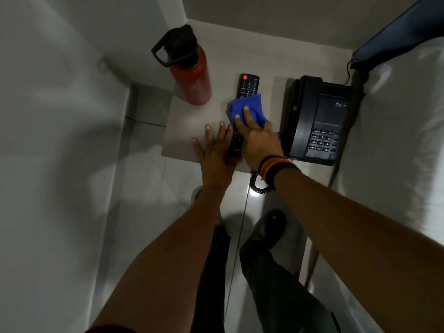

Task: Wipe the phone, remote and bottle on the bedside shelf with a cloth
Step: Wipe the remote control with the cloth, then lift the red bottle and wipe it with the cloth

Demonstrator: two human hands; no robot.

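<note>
A black remote [248, 86] lies lengthwise in the middle of the grey bedside shelf [189, 131]. My right hand [258, 143] presses a blue cloth [248, 109] onto the remote's middle, hiding that part. My left hand [216, 150] lies flat with fingers spread on the shelf, its edge against the remote's near end. A red bottle [193, 75] with a black lid and handle stands at the back left. A black desk phone [319, 121] sits at the right.
White walls close in the shelf on the left and behind. A bed with white bedding [396, 140] and a dark headboard [396, 37] borders the right. The phone's coiled cord [255, 186] hangs off the shelf's front edge. My legs stand on glossy floor tiles below.
</note>
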